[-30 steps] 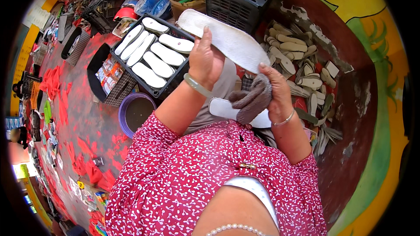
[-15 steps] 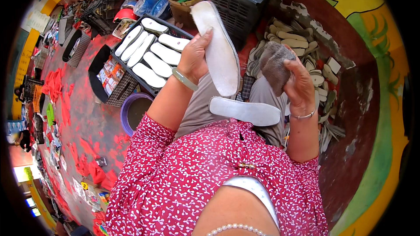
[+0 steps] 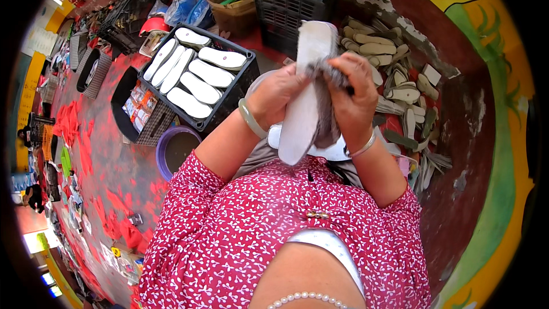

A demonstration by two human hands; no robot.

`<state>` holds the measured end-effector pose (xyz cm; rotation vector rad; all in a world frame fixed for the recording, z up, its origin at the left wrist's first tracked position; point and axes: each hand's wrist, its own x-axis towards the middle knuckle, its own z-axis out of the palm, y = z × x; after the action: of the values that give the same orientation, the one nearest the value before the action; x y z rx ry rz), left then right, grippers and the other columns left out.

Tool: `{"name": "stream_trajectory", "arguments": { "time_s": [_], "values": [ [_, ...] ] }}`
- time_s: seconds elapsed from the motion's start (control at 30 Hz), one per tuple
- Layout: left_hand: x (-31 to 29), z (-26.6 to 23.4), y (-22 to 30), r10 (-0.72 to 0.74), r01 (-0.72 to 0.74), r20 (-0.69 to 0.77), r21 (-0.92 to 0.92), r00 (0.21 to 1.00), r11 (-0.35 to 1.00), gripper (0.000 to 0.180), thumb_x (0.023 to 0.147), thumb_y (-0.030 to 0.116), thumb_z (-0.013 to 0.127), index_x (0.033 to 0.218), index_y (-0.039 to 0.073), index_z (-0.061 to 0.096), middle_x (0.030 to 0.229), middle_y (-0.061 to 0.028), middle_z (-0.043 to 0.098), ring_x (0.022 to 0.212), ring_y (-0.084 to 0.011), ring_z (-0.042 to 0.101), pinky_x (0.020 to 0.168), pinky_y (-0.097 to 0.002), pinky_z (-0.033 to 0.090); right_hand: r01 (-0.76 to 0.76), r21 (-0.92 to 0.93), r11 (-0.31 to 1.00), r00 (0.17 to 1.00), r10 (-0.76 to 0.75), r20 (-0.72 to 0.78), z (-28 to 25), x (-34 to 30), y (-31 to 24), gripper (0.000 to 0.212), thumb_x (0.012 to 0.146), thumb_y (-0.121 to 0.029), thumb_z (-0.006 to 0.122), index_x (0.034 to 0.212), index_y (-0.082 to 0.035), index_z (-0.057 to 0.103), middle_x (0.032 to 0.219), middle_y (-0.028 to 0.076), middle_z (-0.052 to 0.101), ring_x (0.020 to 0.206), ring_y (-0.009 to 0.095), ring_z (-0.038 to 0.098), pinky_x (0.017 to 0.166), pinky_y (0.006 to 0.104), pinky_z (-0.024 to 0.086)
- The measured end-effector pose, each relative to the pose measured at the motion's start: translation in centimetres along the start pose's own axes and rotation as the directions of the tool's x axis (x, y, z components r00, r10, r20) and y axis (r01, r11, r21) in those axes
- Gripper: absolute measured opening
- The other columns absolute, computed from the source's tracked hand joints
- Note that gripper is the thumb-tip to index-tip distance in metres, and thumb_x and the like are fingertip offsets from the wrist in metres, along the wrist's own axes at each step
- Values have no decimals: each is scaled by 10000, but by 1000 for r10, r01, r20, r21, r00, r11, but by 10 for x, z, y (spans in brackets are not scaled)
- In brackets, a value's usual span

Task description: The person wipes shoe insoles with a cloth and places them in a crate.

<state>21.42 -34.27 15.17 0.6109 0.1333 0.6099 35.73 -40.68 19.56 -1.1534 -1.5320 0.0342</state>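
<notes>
Red floor [image 3: 108, 154], painted wall on right. White sole [image 3: 306, 91] upright, long axis vertical, tip away from person. Left hand [image 3: 274, 94] clamped on sole; right hand [image 3: 351, 94] clamped on grey cloth [image 3: 327, 120] against it.

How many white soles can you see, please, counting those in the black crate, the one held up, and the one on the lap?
White soles in the black crate: 6
White sole held up by the left hand, the right hand pressing a grey cloth on it: 1
White sole on the lap: 1
Total: 8
</notes>
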Motion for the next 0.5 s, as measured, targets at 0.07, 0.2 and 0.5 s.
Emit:
{"name": "stream_trajectory", "arguments": {
  "time_s": [0.07,0.2,0.5],
  "values": [
    [-1,8,-3,-39,40,-33,27,999,999,381,950,177,501,1284,14,414,1160,-103,564,996,-180,598,853,-321,499,38,-109,993,997,-46,-67,-2,15,11,206,780,27,664,971,-39,622,951,78,610,909,195,575,812,281,450],
    [-2,12,-2,-69,74,-33,212,997,975,383,943,173,517,1273,0,429,1145,-102,576,985,-172,603,839,-306,504,-41,12,999,983,42,-176,-6,41,37,215,759,-8,694,958,-58,631,899,52,594,834,179,558,752,272,453],
    [-2,12,3,-16,27,-48,236,999,971,369,945,190,517,1251,-4,446,1106,-81,587,946,-152,606,815,-291,503,-329,313,891,941,336,33,-1,19,38,316,866,-242,652,1098,-56,545,937,56,569,841,140,529,763,252,440]
  ]
}}
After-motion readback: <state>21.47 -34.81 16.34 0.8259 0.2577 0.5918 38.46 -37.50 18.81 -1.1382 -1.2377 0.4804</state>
